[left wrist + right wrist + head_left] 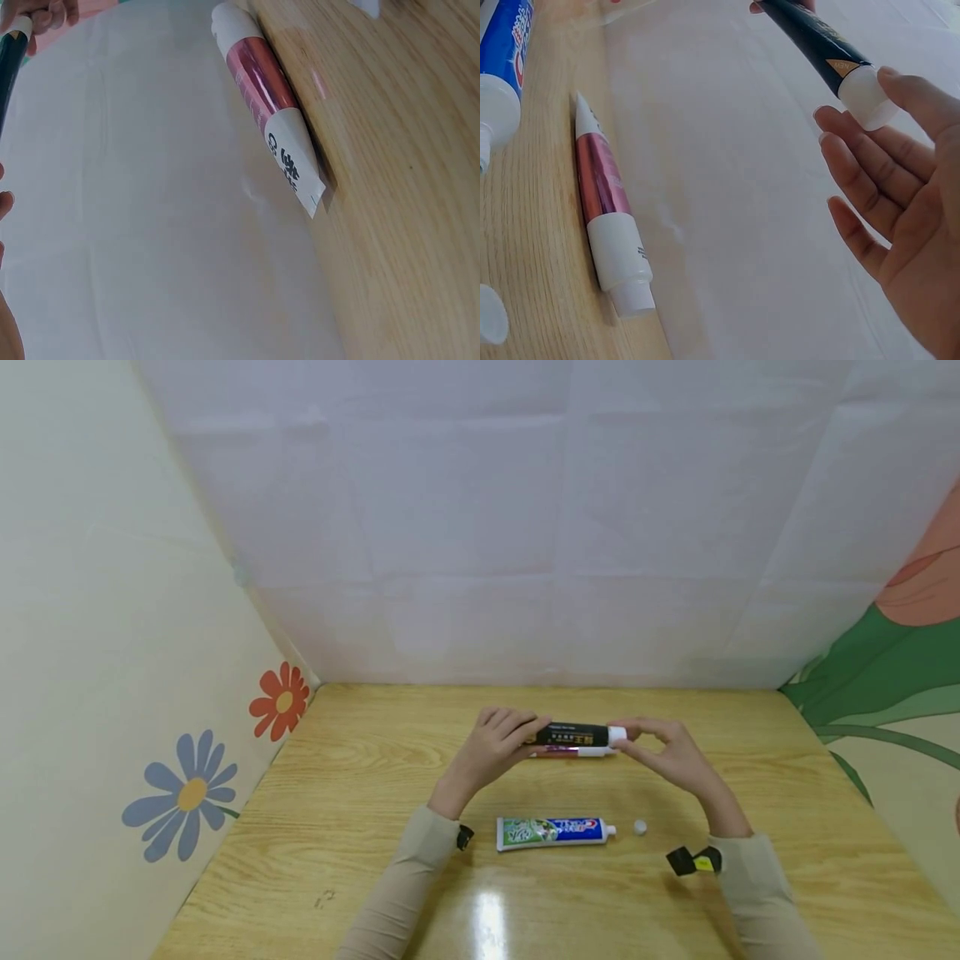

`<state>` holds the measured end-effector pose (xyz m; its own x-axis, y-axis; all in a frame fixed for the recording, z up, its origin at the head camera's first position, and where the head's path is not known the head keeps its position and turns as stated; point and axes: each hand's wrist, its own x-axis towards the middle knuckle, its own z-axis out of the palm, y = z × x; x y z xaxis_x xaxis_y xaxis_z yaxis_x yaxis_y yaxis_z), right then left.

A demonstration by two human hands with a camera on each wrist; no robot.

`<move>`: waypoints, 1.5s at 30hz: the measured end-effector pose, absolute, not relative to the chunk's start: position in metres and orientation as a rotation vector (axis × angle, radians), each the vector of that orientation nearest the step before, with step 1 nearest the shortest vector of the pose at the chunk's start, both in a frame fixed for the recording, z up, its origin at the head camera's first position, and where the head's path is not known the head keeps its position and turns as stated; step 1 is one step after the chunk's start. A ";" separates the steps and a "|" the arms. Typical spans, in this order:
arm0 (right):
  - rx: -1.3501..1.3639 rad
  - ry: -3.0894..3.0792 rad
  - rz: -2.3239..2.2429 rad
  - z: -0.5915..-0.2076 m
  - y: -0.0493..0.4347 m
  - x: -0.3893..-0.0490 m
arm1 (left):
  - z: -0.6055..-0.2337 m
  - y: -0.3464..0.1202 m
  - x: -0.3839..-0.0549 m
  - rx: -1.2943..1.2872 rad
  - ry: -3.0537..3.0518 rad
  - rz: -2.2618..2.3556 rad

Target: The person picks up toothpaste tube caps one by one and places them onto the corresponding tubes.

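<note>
Sleeves: long beige fabric sleeves (401, 885) come nearest the camera, one either side of the blue-and-green printed squeeze tube (553, 832).
Blue-and-green tube: the landmark, lying flat on the pale wood-grain table (360, 793), nozzle uncovered.
Loose cap: small round white plastic cap (640, 827), just right of the landmark's nozzle.
Black tube: black squeeze tube with gold lettering (573, 734), held above the table, beyond the landmark.
Pink tube: shiny pink-and-white squeeze tube (604, 172), capped, lying beyond the landmark.
Left hand: left hand (487, 747) curled round the black tube's body.
Right hand: right hand (675, 756) pinching the white cylindrical cap (617, 735) of the black tube, beyond and right of the landmark; lower fingers stand away.
Cap work: probably the step in hand; best turned squarely about the tube's axis, the left grip firm without squeezing the likely soft body.
Turning direction: cannot tell.
</note>
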<state>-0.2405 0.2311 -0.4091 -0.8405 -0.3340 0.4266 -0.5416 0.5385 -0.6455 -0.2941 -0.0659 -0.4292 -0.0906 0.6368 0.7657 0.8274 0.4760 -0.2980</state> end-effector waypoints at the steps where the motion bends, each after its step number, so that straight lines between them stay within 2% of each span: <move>1: 0.731 -2.526 1.185 -0.409 0.231 -0.241 | -0.429 -0.066 -0.294 -1.238 -1.807 -0.261; 18: 0.632 -2.591 1.245 -0.411 0.233 -0.242 | -0.428 -0.065 -0.294 -1.235 -1.809 -0.252; 24: 0.682 -2.571 1.215 -0.402 0.229 -0.237 | -0.429 -0.064 -0.294 -1.240 -1.803 -0.255; 33: 0.753 -2.530 1.213 -0.414 0.235 -0.245 | -0.429 -0.064 -0.294 -1.241 -1.798 -0.255; 45: 0.737 -2.609 1.211 -0.411 0.235 -0.245 | -0.432 -0.065 -0.296 -1.242 -1.784 -0.273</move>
